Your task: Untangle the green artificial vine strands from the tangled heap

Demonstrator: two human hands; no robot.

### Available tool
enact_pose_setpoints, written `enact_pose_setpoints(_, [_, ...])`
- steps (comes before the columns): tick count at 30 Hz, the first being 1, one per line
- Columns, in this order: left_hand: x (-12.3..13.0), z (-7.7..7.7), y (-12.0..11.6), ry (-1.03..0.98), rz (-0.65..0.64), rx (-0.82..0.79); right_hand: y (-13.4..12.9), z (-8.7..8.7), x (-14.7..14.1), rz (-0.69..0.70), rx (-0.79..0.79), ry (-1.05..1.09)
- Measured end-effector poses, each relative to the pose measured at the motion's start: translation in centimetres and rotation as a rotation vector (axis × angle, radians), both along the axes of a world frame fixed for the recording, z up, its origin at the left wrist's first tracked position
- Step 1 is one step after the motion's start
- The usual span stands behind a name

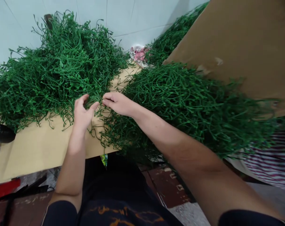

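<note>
Two large heaps of thin green plastic stems cover much of the cardboard-topped table [39, 147]. My left hand [84, 111] is at the front edge of the left heap [69, 66], its thumb and fingers apart in a curve, with no stem visibly gripped. Just to its right, my right hand [115, 103] has thumb and forefinger pinched together over the gap between the heaps; what is between the fingertips is too small to make out. The right heap [175, 94] lies beyond and beneath my right forearm.
A big cardboard sheet [241, 47] leans at the upper right. Pink and white cloth [139, 55] lies near the tiled wall. A black object [2, 132] is at the left edge, striped fabric [271, 160] at the right. More green stems stand behind the sheet.
</note>
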State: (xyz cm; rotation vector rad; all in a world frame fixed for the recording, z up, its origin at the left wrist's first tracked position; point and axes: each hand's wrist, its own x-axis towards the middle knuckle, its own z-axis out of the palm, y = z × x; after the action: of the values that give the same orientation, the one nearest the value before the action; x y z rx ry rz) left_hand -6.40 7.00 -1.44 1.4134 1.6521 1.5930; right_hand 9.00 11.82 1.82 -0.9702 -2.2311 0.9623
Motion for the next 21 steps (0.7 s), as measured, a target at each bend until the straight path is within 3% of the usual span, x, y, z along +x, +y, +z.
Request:
enact_pose_setpoints(3, [0.7, -0.6, 0.2, -0.093, -0.149, -0.149, 0.1, -0.5, -0.1, -0.017, -0.065, 0.015])
enact_pose_setpoints(5, [1.2, -0.9, -0.3, -0.045, -0.132, -0.147, 0.4, -0.6, -0.2, -0.041, -0.158, 0.017])
enact_pose_setpoints(12, [2.3, -0.6, -3.0, 0.584, -0.015, -0.168, 1.3, 0.4, -1.4, -0.071, -0.561, 0.058])
enact_pose_setpoints(21, [0.6, -0.8, -4.4, 0.659, -0.014, -0.292, 1.3, 0.5, -2.3, -0.045, -0.589, 0.121])
